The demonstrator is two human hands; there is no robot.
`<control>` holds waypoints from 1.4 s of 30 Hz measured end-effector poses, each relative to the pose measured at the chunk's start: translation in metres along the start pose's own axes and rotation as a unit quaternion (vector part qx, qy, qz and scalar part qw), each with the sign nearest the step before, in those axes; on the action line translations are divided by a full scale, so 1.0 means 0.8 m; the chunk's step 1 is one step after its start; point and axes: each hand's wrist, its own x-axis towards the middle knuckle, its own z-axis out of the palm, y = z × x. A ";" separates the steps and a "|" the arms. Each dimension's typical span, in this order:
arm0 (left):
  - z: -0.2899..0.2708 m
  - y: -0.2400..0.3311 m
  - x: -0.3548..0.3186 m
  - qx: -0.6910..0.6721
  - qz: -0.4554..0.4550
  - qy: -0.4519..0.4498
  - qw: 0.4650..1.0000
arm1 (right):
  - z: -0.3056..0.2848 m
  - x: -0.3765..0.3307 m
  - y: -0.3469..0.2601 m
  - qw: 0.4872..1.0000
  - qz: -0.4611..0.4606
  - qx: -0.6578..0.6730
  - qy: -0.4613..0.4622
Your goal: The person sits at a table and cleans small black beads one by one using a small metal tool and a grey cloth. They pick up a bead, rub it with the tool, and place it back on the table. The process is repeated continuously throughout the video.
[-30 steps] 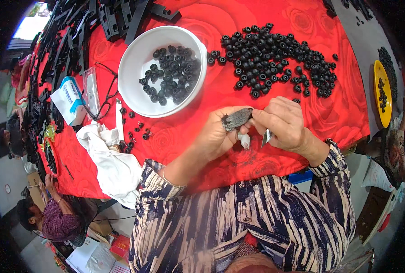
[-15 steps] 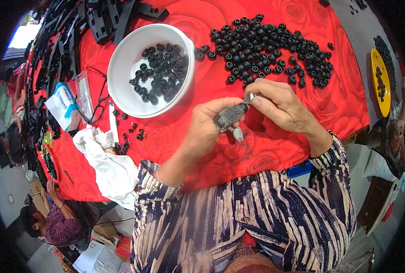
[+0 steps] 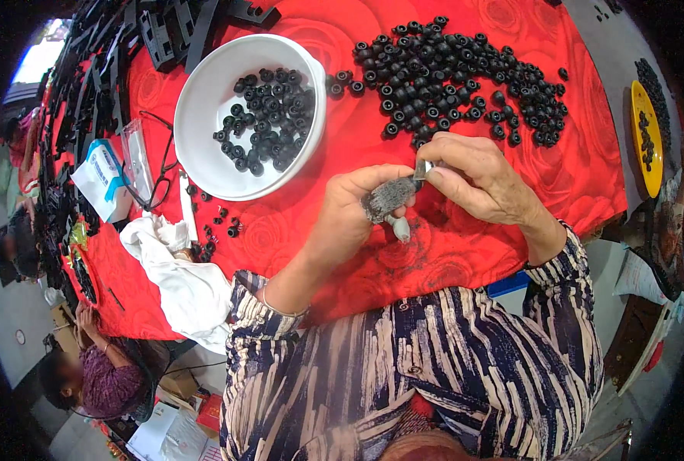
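My left hand (image 3: 343,211) is closed, pinching a small black round part (image 3: 415,184) that my fingers mostly hide. A grey, dust-covered sleeve-like cover (image 3: 388,198) shows at its fingers, with a paler finger cover (image 3: 401,229) below it. Between thumb and fingers, my right hand (image 3: 476,180) grips a small flat metal blade (image 3: 422,169), its edge against the black part. Dark crumbs are scattered on the red cloth under both hands. Just beyond lies a large heap of black round parts (image 3: 434,84).
A white bowl (image 3: 192,165) with more black parts stands to the left. Near it are eyeglasses (image 3: 157,188), a white cloth (image 3: 177,280) and small loose black pieces (image 3: 219,227). Long black parts (image 3: 157,38) pile up at far left. At right sits a yellow plate (image 3: 650,180). Another person (image 3: 107,380) sits at lower left.
Both hands stay in nearly the same place. The metal blade has turned slightly and shows more of its flat face. The whole view has shifted a little.
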 end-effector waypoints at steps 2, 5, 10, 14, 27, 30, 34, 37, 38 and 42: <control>0.007 0.006 0.000 0.003 -0.015 0.011 1.000 | 0.000 -0.001 0.001 1.000 -0.004 -0.003 0.004; 0.006 0.005 0.001 0.000 -0.021 0.016 1.000 | 0.001 -0.001 0.003 1.000 -0.008 -0.001 0.006; -0.005 0.000 0.005 -0.049 -0.012 0.054 0.997 | -0.002 -0.004 0.010 0.997 -0.037 0.006 -0.073; -0.007 0.005 0.006 -0.025 0.007 0.047 0.999 | -0.002 0.002 0.005 0.998 -0.053 0.035 -0.003; 0.000 -0.009 0.000 -0.213 -0.111 -0.008 0.971 | 0.025 -0.004 -0.019 0.916 -0.272 -0.265 0.128; 0.005 -0.002 -0.006 -0.115 -0.037 -0.018 0.992 | 0.019 0.002 -0.018 0.930 -0.273 -0.194 0.154; 0.025 0.041 -0.016 0.168 0.182 0.060 0.967 | -0.002 0.009 0.002 0.945 -0.087 -0.219 0.229; 0.024 0.076 -0.008 0.371 0.382 0.170 0.829 | -0.012 0.005 0.025 0.929 -0.073 -0.291 0.218; 0.025 0.088 -0.017 0.383 0.398 0.234 0.800 | -0.006 0.007 0.025 0.931 -0.088 -0.292 0.203; -0.018 0.129 -0.017 0.523 0.360 0.308 0.709 | 0.004 0.004 0.023 0.925 -0.106 -0.339 0.135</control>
